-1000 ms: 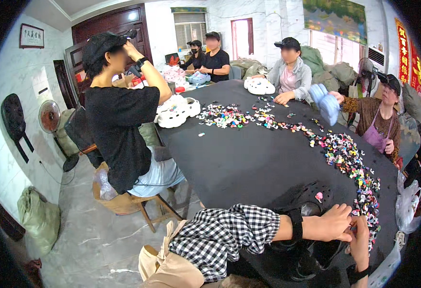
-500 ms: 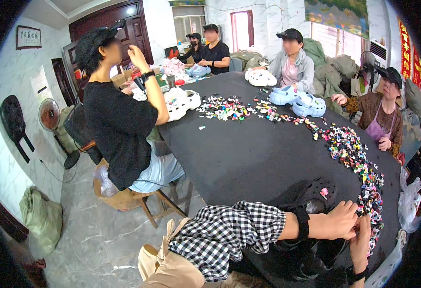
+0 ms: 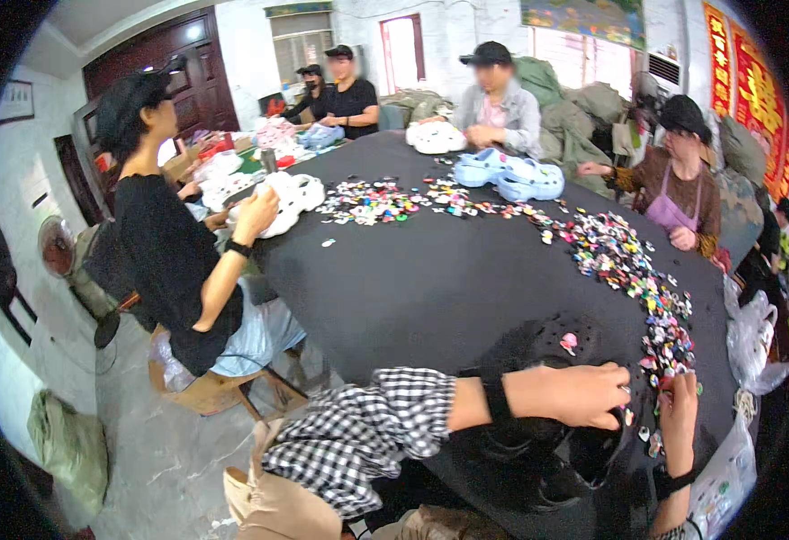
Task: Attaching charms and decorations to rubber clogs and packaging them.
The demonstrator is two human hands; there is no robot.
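Note:
My left hand (image 3: 592, 396) reaches across from the lower left, its fingers bent over the toe end of a black clog (image 3: 583, 459). A small light-coloured shoe charm (image 3: 628, 416) shows beside its fingertips. A second black clog (image 3: 538, 346) lies just beyond, with a pink charm (image 3: 569, 342) on its top. At the edge of the heap of colourful charms (image 3: 610, 247), my right hand (image 3: 680, 409) has its fingers pinched together, pointing away from me. Something reddish is at its fingertips, too small to name.
Light blue clogs (image 3: 529, 180) and white clogs (image 3: 435, 137) stand on the far side of the black table (image 3: 367, 279). A co-worker in black (image 3: 165, 261) sits at left, holding a white clog (image 3: 295, 202); others sit around. Clear plastic bags (image 3: 750, 333) hang at the right edge.
My hands, together before, have moved apart. The right hand is now at the charms, the left over the clog. My view has shifted right. The co-worker at left has lowered a raised hand.

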